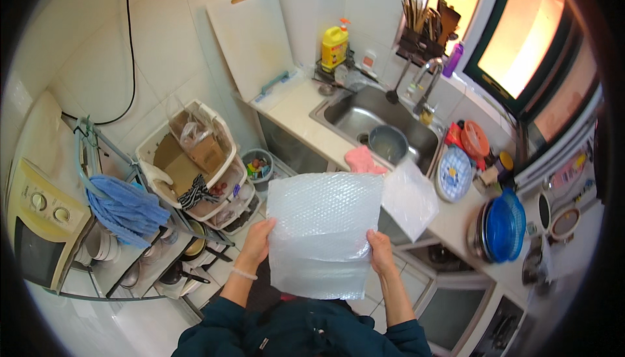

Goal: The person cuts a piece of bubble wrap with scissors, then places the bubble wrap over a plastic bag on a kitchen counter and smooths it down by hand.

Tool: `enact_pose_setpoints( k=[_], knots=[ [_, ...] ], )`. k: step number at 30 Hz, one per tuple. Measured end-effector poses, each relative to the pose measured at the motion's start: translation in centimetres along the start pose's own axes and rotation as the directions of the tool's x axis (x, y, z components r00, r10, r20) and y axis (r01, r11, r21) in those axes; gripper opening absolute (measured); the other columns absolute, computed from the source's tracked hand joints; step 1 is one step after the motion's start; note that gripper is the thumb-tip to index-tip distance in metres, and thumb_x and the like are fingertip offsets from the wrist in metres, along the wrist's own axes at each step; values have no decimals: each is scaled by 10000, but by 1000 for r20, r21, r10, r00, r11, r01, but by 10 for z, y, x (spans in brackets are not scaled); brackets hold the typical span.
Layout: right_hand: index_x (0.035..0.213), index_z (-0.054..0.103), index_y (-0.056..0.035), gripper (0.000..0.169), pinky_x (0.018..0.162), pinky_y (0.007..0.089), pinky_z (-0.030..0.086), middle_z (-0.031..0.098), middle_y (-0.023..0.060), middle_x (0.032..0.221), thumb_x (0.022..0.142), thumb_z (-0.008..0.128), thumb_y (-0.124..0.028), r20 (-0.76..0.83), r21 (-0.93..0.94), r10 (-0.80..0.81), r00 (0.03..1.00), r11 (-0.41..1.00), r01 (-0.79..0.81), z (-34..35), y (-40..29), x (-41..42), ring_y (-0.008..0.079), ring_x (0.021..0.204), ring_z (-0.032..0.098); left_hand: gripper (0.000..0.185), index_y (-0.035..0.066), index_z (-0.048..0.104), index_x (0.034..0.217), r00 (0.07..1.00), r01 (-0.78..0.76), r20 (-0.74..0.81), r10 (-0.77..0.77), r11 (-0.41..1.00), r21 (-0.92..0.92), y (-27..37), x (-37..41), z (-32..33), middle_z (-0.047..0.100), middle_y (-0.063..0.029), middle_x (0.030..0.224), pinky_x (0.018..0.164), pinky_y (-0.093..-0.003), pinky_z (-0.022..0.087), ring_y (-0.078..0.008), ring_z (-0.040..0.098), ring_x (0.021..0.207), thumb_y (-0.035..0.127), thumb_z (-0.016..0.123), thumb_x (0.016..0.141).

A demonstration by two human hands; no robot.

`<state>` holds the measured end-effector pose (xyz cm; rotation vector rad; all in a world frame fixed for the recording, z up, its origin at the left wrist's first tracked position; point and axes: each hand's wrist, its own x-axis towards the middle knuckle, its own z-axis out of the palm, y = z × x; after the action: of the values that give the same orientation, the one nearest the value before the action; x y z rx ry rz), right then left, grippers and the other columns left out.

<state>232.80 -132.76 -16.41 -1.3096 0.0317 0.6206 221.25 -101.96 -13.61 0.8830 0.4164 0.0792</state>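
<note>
A sheet or pouch of clear bubble wrap [320, 230] is spread out in front of my body, above the floor. My left hand [259, 242] grips its left edge, with the thumb on top. On the opposite edge, my right hand [380, 249] pinches it the same way. The fingers of both hands are hidden behind the plastic. Just beyond its upper right corner, a whitish plastic sheet or bag [410, 198] hangs over the counter's front edge. A pink cloth [364, 160] lies on the counter close to the wrap's top edge.
Ahead is a steel sink [349, 110] holding a grey basin [388, 143]. Bowls with a blue basket [506, 225] stand on the right counter [451, 220]. At left are a storage basket [229, 132], a small bin [257, 161], and a rack with a microwave [46, 225] and blue towel [124, 208].
</note>
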Motion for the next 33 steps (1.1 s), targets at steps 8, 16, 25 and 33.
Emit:
enact_pose_setpoints(
  k=[8,16,25,33],
  knots=[
    [977,639,-44,308,552,200,326,559,-49,737,957,491,-313,186,78,5,982,997,-20,-12,-50,119,34,608,438,365,-51,511,1215,976,-120,-201,84,978,-174,30,51,30,594,-138,1184,908,-382,484,-239,595,1033,217,468,973],
    [1055,635,-44,289,609,195,367,613,-33,841,946,528,-290,334,-142,66,940,990,-19,18,-99,163,31,698,498,332,-85,543,1149,923,-147,-373,94,982,-116,51,90,36,627,-155,1103,853,-374,510,-235,628,950,181,484,959],
    [1086,608,2,240,739,283,495,655,58,964,964,487,-165,178,26,75,981,996,-81,34,-80,238,128,829,609,290,-66,586,1082,952,-94,-301,60,991,-99,90,180,14,652,-108,1039,803,-328,513,-192,632,910,176,501,948],
    [1079,591,-7,228,777,339,533,658,92,1002,979,449,-155,-114,233,41,993,972,-14,51,-72,291,185,851,634,268,25,630,1019,978,119,-208,-33,901,416,129,256,-16,553,33,760,601,-221,382,-68,476,669,266,562,924]
  ],
)
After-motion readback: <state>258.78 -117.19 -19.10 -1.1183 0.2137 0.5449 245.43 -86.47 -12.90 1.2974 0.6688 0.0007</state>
